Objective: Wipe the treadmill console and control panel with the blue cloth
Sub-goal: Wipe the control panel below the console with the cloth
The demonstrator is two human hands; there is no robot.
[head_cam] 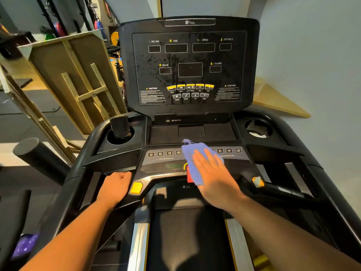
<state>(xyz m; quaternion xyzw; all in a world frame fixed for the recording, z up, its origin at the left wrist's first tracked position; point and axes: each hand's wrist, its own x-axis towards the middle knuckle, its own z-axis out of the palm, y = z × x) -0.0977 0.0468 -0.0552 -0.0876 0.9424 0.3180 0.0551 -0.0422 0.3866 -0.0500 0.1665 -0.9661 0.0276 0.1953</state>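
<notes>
Black plastic fills our view: the treadmill console (189, 65) stands upright, droplets speckling its face; below it the control panel (164, 163) slopes toward us, its left half bare; our right hand (212, 173) presses the blue cloth (192, 155) flat at panel centre, fingers spread; our left hand (116, 187) curls over the front rail (117, 170), beside the yellow button (136, 187).

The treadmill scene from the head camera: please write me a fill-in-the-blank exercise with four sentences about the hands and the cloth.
1. The right hand presses flat on the ____ cloth.
2. The left hand grips the black ____.
3. The cloth lies on the lower control panel, hiding part of the ____ stop button.
4. The dark upright console screen is speckled with ____.

Missing words: blue; handlebar; red; droplets
</notes>
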